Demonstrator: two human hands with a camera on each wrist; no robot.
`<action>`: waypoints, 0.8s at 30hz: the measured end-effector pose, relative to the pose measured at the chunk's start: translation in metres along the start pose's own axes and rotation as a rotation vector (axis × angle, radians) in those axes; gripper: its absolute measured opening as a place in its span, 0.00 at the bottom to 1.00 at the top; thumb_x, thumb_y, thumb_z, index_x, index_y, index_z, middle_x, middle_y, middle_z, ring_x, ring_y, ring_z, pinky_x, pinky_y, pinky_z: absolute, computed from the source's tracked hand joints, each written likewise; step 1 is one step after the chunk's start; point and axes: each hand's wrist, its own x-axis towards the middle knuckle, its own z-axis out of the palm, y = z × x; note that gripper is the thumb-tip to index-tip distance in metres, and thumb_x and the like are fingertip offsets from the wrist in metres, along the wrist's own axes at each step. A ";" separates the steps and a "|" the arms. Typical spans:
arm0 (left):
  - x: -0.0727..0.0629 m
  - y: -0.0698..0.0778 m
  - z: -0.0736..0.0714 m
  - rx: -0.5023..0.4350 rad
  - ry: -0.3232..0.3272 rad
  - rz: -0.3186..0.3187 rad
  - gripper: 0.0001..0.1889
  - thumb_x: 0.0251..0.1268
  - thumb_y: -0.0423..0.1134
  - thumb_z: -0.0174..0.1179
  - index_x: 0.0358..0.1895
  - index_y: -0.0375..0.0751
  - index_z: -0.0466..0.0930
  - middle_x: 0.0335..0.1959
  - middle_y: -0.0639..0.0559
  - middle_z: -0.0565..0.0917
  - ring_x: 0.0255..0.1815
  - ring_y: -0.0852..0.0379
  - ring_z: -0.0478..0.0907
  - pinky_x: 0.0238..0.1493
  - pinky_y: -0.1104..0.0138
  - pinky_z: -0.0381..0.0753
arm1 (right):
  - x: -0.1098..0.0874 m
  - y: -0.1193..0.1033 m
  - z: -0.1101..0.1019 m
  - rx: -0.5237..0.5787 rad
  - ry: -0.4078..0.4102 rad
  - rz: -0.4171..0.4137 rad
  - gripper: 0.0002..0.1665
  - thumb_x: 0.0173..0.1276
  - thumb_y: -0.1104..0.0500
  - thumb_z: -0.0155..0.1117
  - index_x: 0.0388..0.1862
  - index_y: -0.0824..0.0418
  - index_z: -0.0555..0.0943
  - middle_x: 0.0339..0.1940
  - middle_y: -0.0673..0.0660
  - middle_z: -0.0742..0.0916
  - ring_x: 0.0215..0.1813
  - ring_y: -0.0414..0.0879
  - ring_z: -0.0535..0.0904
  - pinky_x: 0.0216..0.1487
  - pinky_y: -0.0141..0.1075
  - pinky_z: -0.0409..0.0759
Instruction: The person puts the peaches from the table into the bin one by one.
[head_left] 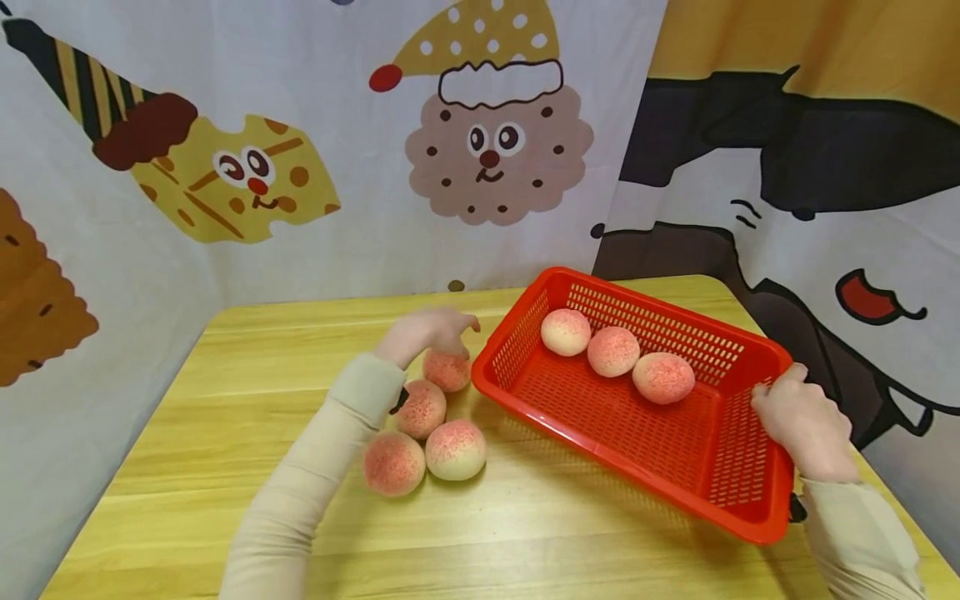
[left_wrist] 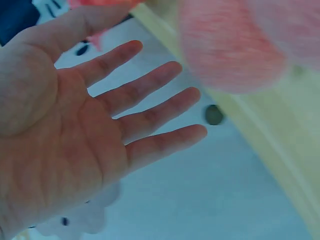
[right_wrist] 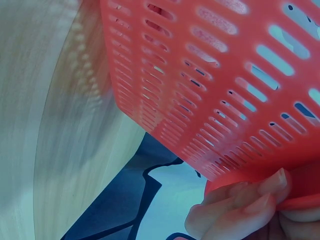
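In the head view my left hand point(head_left: 431, 333) is over the back peach point(head_left: 447, 371) of a group of several peaches on the table, near the left end of a red plastic basket point(head_left: 637, 437). Its fingers are spread and nearly straight in the left wrist view, the palm holding nothing; a pink peach point(left_wrist: 230, 50) shows beyond the fingertips. My right hand point(head_left: 806, 425) grips the basket's right end, its fingers point(right_wrist: 240, 210) curled around the rim. Three pink-and-cream peaches, including a middle one point(head_left: 613, 351), lie in a row along the basket's far side.
Under everything is a light wood-grain table point(head_left: 247, 400), its back edge close to a printed cloth point(head_left: 300, 50) with cartoon food figures. The other loose peaches, such as a paler one point(head_left: 456, 450), sit beside my left forearm.
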 end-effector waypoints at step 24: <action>0.010 -0.026 0.023 -0.102 -0.003 -0.037 0.38 0.49 0.43 0.67 0.67 0.45 0.64 0.59 0.43 0.73 0.48 0.53 0.74 0.42 0.63 0.80 | -0.002 0.000 -0.001 0.018 -0.001 -0.002 0.34 0.73 0.54 0.40 0.57 0.84 0.48 0.26 0.71 0.76 0.17 0.49 0.79 0.21 0.42 0.79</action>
